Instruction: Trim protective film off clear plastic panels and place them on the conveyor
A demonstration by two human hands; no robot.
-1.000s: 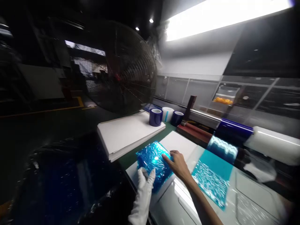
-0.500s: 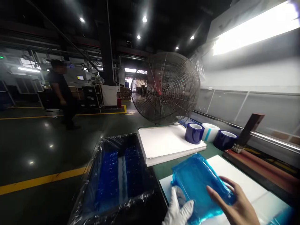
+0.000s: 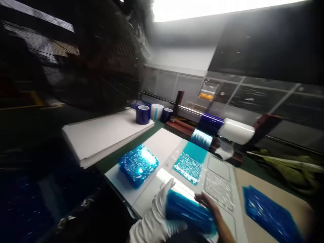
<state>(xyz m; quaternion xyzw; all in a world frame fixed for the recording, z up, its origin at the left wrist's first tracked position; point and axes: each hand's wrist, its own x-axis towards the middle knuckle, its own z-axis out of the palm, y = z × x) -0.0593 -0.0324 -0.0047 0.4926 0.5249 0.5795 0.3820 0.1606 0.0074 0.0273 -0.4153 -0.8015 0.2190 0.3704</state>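
A bent stack of glossy blue film sheets (image 3: 188, 211) is between my two hands, low in the head view. My left hand (image 3: 158, 209), in a white glove, is closed round its left end. My bare right hand (image 3: 211, 211) grips the other end, its fingers bent over the upper edge. Another pile of blue film sheets (image 3: 139, 165) lies on a white board just beyond my left hand. Ahead of my hands, a teal film piece (image 3: 188, 167) lies flat next to a clear sheet with rounded rectangular outlines (image 3: 219, 185). Motion blurs the picture somewhat.
A white paper stack (image 3: 106, 135) bears a blue tape roll (image 3: 143, 114). Behind stands a dispenser with a blue film roll (image 3: 211, 123) and a white roll (image 3: 236, 131). More blue sheets (image 3: 270, 212) lie on a brown board at right. A large fan (image 3: 101, 60) stands at left.
The view has swung right and down. A blue pile now lies on the white board where my hands held one. Both hands are farther right along the table, round a blue stack.
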